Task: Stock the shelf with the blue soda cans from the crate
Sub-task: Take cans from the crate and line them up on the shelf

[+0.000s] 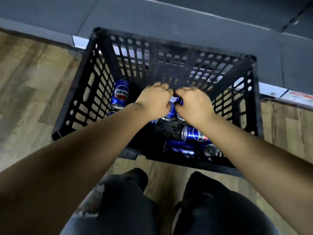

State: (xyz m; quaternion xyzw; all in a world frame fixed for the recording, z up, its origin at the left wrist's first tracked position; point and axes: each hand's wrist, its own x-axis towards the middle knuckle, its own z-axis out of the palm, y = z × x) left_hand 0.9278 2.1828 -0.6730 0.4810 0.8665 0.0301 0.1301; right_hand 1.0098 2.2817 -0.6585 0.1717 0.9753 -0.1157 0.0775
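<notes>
Both hands on blue soda cans inside the black crate

The left hand [155, 100] and right hand [194, 106] each curl round a blue can [177, 100] low in the crate [81, 92]; loose cans [194, 134] lie beside them, another [120, 94] leans at the left wall. The grey shelf [186, 22] stands just behind, on the wood floor [30, 78].
</notes>
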